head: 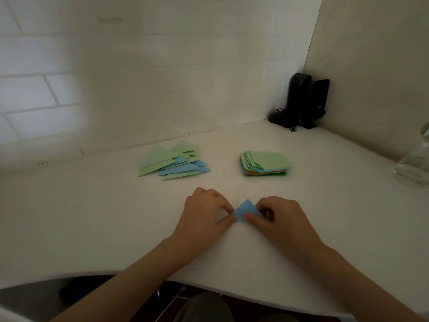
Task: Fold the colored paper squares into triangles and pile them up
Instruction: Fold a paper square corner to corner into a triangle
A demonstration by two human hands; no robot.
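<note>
Blue paper: a small light-blue piece (246, 211) lies flat on the white tabletop (325, 205), near its front edge, showing as a triangle with its peak pointing away from the person; its two lower corners are covered by fingers.
Left grip: the left hand (204, 217) rests on the tabletop with curled fingers, thumb and forefinger pinching the left corner of the blue paper.
Right grip: the right hand (281, 219) mirrors it, fingers curled, thumb lying across the paper's lower right edge and pinching that corner.
Folded pile: farther back and to the left, a loose, fanned heap of green and blue triangles (173, 162) lies well apart from the hands.
Unfolded stack: to the right of the heap, a stack of paper squares (265, 163) has a green sheet on top, with blue, orange and bright green edges showing below.
Hard to make out: whether the blue piece is fully creased cannot be told, since the hands hide its base.
Corner: two black upright speakers (306, 98) with tangled cables stand against the wall; a small pale mark on one is unreadable.
Right edge: a clear glass object (415, 163) is cut off by the frame.
</note>
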